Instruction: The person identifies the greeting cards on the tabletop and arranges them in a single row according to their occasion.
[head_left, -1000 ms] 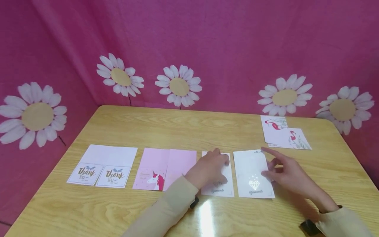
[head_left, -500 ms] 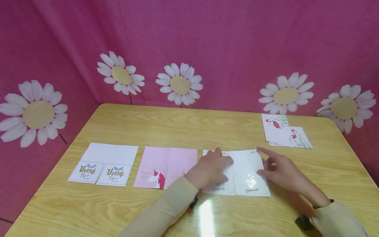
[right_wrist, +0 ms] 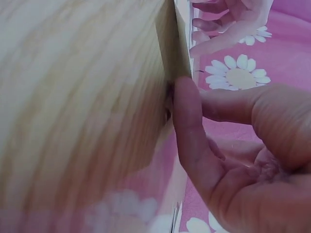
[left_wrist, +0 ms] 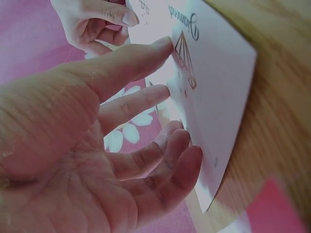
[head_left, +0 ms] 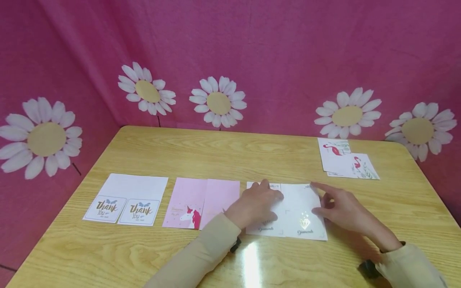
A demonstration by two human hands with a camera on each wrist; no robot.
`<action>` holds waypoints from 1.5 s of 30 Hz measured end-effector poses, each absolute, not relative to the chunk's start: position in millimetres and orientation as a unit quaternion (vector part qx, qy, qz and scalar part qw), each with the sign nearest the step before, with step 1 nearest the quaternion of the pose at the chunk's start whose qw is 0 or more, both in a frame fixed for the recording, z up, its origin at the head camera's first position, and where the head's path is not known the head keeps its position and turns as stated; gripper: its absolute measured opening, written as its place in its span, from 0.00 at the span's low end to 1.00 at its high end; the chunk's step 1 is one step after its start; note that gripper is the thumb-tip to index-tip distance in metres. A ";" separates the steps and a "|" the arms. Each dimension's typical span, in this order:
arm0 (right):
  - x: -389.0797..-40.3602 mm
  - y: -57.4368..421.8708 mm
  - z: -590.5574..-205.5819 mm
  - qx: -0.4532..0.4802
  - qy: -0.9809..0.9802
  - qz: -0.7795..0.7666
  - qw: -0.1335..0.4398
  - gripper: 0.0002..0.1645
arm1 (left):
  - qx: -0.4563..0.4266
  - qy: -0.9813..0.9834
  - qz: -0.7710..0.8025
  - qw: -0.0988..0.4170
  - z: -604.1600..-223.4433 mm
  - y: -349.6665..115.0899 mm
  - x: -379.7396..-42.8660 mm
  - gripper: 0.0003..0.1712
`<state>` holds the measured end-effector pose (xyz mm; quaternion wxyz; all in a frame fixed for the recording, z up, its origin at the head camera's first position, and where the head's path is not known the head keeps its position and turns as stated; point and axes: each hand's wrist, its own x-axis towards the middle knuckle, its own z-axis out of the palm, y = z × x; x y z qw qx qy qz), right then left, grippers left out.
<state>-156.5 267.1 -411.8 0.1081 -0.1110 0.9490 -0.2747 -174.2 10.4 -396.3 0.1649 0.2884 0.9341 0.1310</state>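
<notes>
Fingertips of my left hand (head_left: 253, 206) press on a white greeting card (head_left: 265, 231) with a diamond drawing and the word "Diamonds". In the left wrist view the fingers are spread over this card (left_wrist: 218, 87). A matching white card (head_left: 300, 206) with a gold diamond lies against its right side. My right hand (head_left: 342, 210) pinches that second card at its right edge, the forefinger reaching its upper corner. In the right wrist view, thumb (right_wrist: 228, 104) and finger meet at the card's edge. The left hand covers part of the first card.
Left of my hands lie two pink unicorn cards (head_left: 185, 200) side by side, then two white "Thank you" cards (head_left: 138, 186). Two flamingo cards (head_left: 335, 164) overlap at the back right of the wooden table (head_left: 230, 152). A pink flowered curtain (head_left: 273, 60) stands behind.
My right hand has slid the right-hand diamond card leftward, closing the gap to the other one. The card has shifted only slightly in the last half second. My left hand has stayed in place.
</notes>
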 end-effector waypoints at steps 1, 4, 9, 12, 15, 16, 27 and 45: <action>-156.7 267.1 -411.5 -0.112 0.950 -0.271 0.110 0.44 | 0.288 0.934 0.129 0.165 -396.1 10.8 -174.3 0.26; -157.7 266.6 -410.2 -0.115 0.953 -0.255 0.119 0.42 | 0.290 0.936 0.118 0.164 -395.6 12.4 -175.0 0.24; -158.9 266.9 -408.0 -0.131 0.956 -0.230 0.130 0.40 | 0.298 0.935 0.107 0.159 -395.0 14.2 -176.4 0.22; -159.3 266.6 -407.0 -0.143 0.956 -0.220 0.133 0.40 | 0.300 0.935 0.107 0.158 -394.0 14.5 -176.5 0.22; -160.1 264.8 -406.1 -0.147 0.957 -0.209 0.135 0.37 | 0.298 0.935 0.108 0.160 -392.6 14.8 -176.3 0.22; -160.7 264.5 -406.0 -0.149 0.958 -0.205 0.135 0.37 | 0.298 0.935 0.108 0.161 -392.4 15.1 -176.3 0.22; -166.2 272.6 -410.2 -0.175 0.949 -0.227 0.130 0.35 | 0.287 0.939 0.078 0.173 -389.2 19.7 -175.2 0.28; -164.8 285.8 -411.4 -0.128 0.937 -0.303 0.116 0.42 | 0.269 0.941 0.135 0.155 -383.5 23.9 -184.2 0.26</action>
